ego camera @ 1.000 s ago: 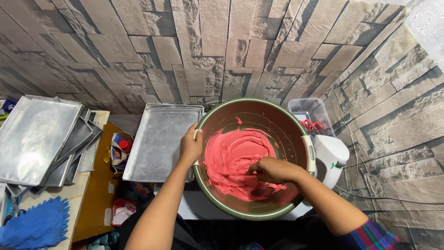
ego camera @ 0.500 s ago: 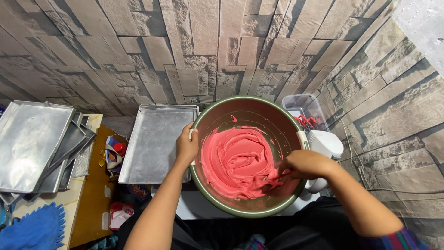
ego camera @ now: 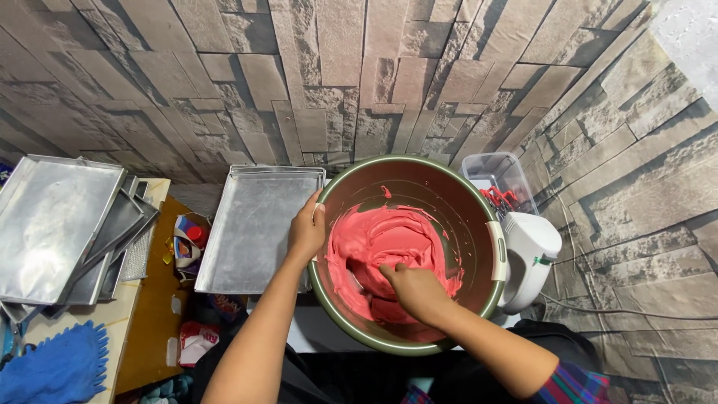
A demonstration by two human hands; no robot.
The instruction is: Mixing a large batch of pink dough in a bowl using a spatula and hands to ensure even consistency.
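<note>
A large round green bowl (ego camera: 449, 187) holds thick pink batter (ego camera: 374, 239). My left hand (ego camera: 307, 232) grips the bowl's left rim, thumb over the edge. Down inside the bowl, my right hand (ego camera: 415, 292) has its fingers closed in the batter near the middle; any tool in it is hidden by the hand and the batter.
An empty metal baking tray (ego camera: 254, 224) lies just left of the bowl. More trays (ego camera: 52, 224) are stacked at far left, with a blue cloth (ego camera: 52, 370) below them. A white hand mixer (ego camera: 527, 251) and a clear container (ego camera: 497, 179) stand right of the bowl, against a stone-pattern wall.
My right hand has swept from the bowl's right side back toward the middle of the batter. My left hand has stayed on the rim.
</note>
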